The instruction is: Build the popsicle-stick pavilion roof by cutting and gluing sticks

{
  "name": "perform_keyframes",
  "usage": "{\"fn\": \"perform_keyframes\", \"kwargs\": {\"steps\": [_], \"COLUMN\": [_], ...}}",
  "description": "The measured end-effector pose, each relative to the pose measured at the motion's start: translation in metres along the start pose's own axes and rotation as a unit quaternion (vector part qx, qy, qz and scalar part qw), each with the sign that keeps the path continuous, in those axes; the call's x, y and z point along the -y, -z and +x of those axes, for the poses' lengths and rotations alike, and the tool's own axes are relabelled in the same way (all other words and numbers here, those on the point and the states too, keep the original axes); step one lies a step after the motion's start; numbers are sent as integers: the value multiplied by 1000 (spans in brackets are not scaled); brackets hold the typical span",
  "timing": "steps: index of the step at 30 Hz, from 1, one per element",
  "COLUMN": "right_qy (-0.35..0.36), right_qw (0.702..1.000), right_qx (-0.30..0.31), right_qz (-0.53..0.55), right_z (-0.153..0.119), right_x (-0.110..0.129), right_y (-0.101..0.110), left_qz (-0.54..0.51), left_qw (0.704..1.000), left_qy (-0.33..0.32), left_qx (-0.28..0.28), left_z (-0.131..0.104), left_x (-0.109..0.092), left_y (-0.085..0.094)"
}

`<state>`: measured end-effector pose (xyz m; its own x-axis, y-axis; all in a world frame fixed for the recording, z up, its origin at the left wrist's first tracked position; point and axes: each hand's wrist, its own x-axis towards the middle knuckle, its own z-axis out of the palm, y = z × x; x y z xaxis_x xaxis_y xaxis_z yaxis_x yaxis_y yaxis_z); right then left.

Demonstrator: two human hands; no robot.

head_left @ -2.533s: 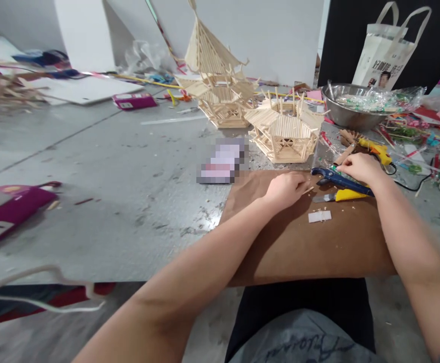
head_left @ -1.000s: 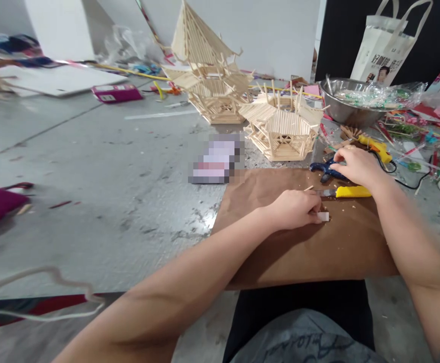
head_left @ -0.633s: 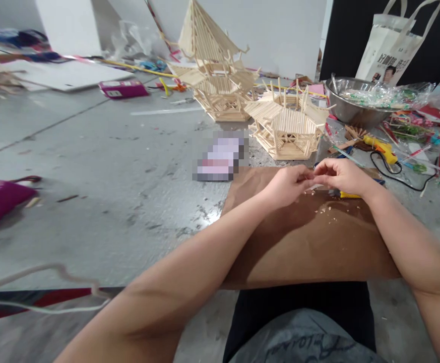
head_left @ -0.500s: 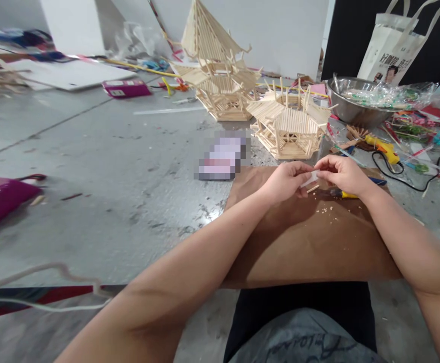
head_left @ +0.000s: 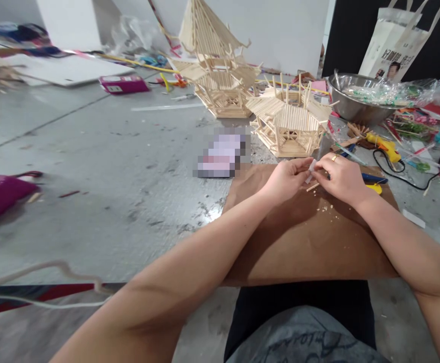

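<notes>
My left hand [head_left: 286,180] and my right hand [head_left: 339,175] meet over the brown sheet [head_left: 280,242], fingers pinched together. Between their fingertips is a small flat white strip [head_left: 312,169], now tilted steeply. Just under the fingers a short thin wooden stick [head_left: 312,187] shows; whether the left fingers grip it I cannot tell. The right hand wears a ring and partly covers a tool with blue [head_left: 374,178] and yellow [head_left: 374,188] parts. Pale crumbs [head_left: 330,212] lie scattered on the sheet below the hands.
Beyond the sheet stand a low stick pavilion [head_left: 288,123] and a taller stick tower [head_left: 220,75]. A phone [head_left: 223,154] lies left of the hands. At right are a metal bowl [head_left: 359,108], a yellow glue gun [head_left: 384,146] with its cord, and a white block [head_left: 414,219].
The white strip has turned from slanting to nearly upright between the fingertips. My right hand has rolled over and moved slightly left, showing its ring and covering more of the tool.
</notes>
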<state>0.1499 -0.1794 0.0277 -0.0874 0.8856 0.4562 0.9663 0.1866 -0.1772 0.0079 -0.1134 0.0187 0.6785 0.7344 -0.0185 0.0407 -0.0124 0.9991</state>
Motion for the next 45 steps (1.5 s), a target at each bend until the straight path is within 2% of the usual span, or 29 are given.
{"fn": "perform_keyframes", "kwargs": {"steps": [4,8,13,18,21,24,26,29,31,34,38,43,45], "right_qy": [-27,-37,-41,-83,-152,-204,-221,-246,-257,-262,-258,-252,-242], "right_qw": [999,999,998,985,944,872,835,810,808,821,854,864,879], "right_qx": [18,23,3,-14,17,81,99,88,77,66,74,87,86], "right_qz": [2,16,54,153,292,437,494,525,525,504,446,427,402], "right_z": [2,2,1,5,7,9,10,11,12,12,11,10,9], "right_x": [5,6,4,4,1,-2,-3,-4,-3,-2,1,1,1], "right_y": [1,-1,-4,-1,2,4,5,6,6,5,2,-1,-1], "left_qz": [90,133,88,-28,-91,-111,-107,-91,-78,-46,31,112,121], "left_qw": [993,987,994,998,994,993,994,995,995,995,994,988,987], "left_qy": [-70,-89,-53,11,29,24,16,-4,-15,-30,-58,-80,-77], "left_qx": [-9,-30,-44,-48,-61,-43,-33,-48,-66,-85,-83,-76,-72], "left_z": [3,4,4,1,-2,-3,-3,-1,1,1,0,-2,-2], "left_x": [9,13,10,0,-5,-6,-4,-2,0,1,0,-3,-3], "left_y": [1,2,0,-2,-1,2,3,5,5,4,3,3,3]}}
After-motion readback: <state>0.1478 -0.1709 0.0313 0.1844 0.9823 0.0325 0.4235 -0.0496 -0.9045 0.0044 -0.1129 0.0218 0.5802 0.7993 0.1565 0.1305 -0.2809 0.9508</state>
